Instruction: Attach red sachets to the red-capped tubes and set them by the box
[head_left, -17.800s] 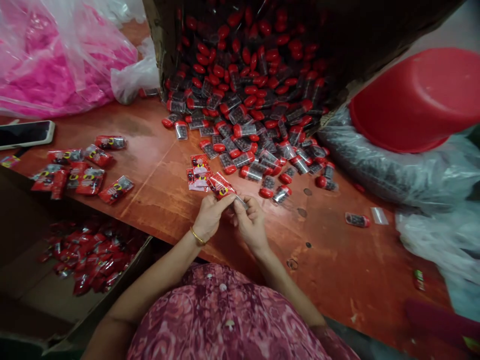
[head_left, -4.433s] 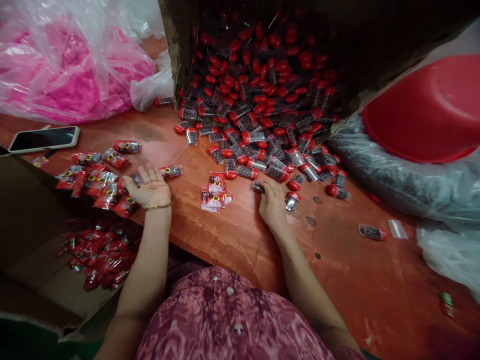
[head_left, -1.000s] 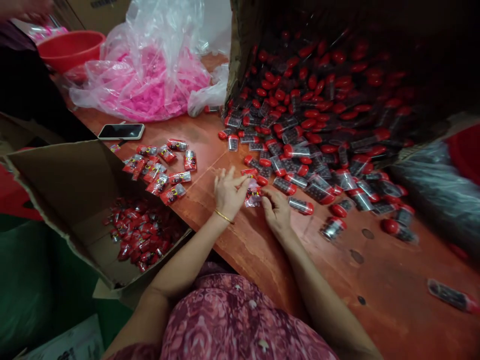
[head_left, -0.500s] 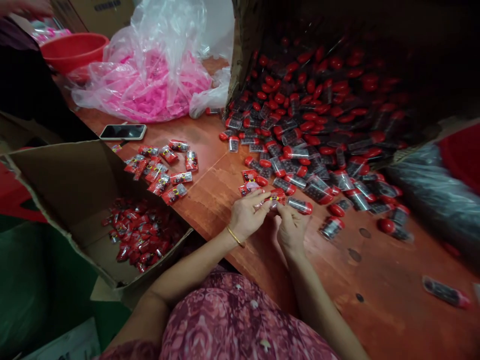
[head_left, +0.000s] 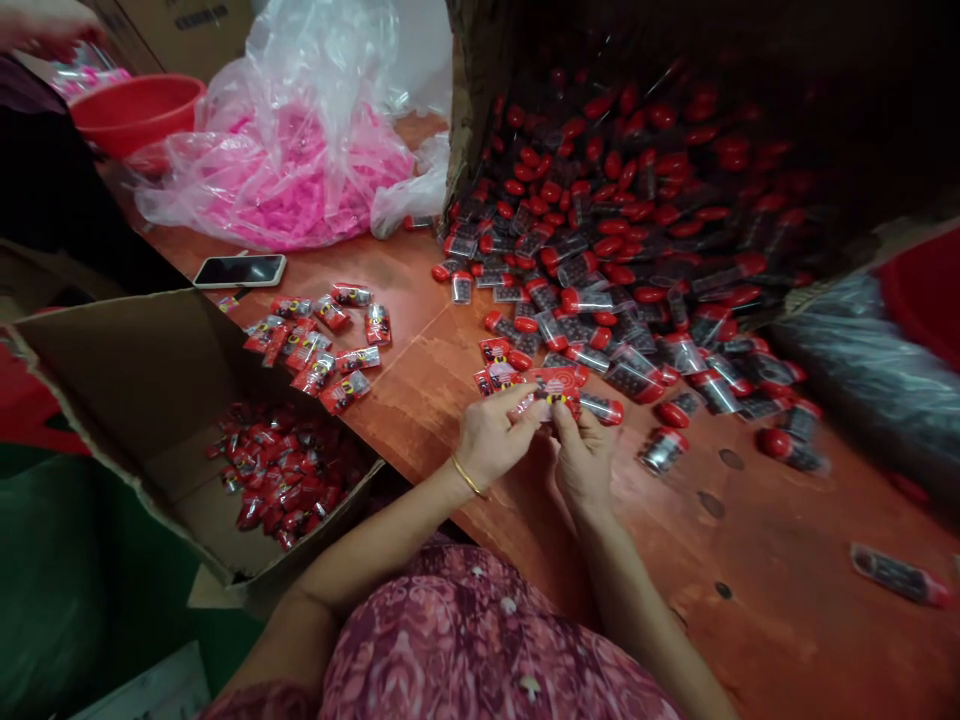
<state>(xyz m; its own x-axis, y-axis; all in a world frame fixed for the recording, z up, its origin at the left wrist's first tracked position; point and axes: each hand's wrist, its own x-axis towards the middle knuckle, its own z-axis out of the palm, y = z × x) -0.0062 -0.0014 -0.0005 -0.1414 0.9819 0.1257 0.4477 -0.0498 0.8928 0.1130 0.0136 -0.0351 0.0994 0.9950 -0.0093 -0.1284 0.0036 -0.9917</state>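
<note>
My left hand [head_left: 491,437] and my right hand [head_left: 583,458] meet above the brown table [head_left: 750,560], both pinching one red printed sleeve [head_left: 553,385] held just over the tabletop. A few more flat red sleeves [head_left: 495,365] lie right behind my fingers. Small clear containers with red caps [head_left: 600,300] spill from a tipped cardboard box [head_left: 480,90] beyond my hands. One such container [head_left: 601,407] lies beside my right fingers. Wrapped containers [head_left: 322,335] are heaped to the left.
An open cardboard box [head_left: 112,400] at the table's left edge holds many wrapped pieces. A phone [head_left: 240,270], a bag of pink parts [head_left: 300,170] and a red basin [head_left: 135,105] sit at the back left, by another person's dark sleeve [head_left: 45,190]. A stray container [head_left: 896,577] lies right.
My hands went from reaching at the sleeve stack a second ago to lifting one red sleeve between them. They now hold it slightly higher and nearer the container pile.
</note>
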